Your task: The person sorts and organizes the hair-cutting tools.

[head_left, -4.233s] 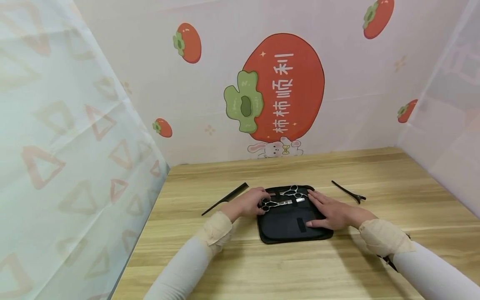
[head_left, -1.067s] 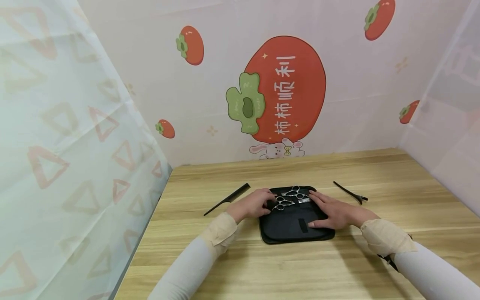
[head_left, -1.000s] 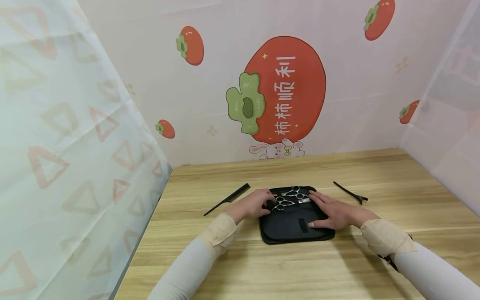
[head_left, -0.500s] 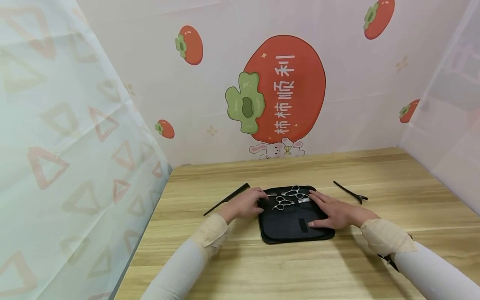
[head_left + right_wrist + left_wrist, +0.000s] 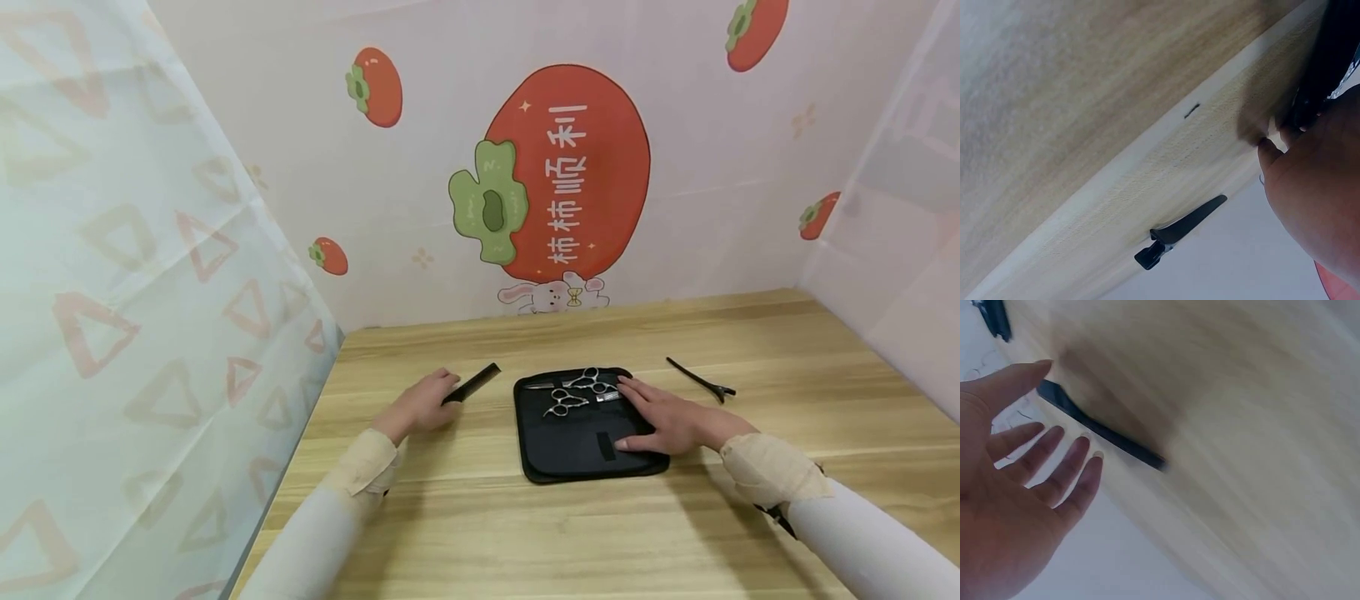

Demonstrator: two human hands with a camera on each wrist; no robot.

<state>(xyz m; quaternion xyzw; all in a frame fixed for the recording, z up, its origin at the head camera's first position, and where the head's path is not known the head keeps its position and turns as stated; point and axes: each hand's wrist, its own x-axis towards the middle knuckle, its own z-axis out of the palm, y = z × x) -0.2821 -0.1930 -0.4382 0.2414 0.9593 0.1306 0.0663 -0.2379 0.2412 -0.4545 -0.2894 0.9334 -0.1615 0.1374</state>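
My left hand (image 5: 424, 402) is over the black tail comb (image 5: 480, 382) on the left of the table and hides its tail in the head view. In the left wrist view the fingers are spread and the thumb is apart, with the comb (image 5: 1110, 434) lying beyond the fingertips. My right hand (image 5: 663, 422) rests on the right edge of a flat black case (image 5: 562, 450), fingers extended. Two pairs of silver scissors sit in the case: one (image 5: 590, 382) along its far side, the other (image 5: 564, 402) nearer, its blades partly under a strap.
Right of the case lies a black hair clip (image 5: 705, 381), also seen in the right wrist view. The wooden table (image 5: 570, 542) meets a printed cloth wall (image 5: 697, 167) at the back, with cloth walls on both sides.
Earlier my left hand was at the scissors handles, and the nearer scissors slid rightward under the strap. It then let go and moved left to the comb. My right hand has stayed on the case.
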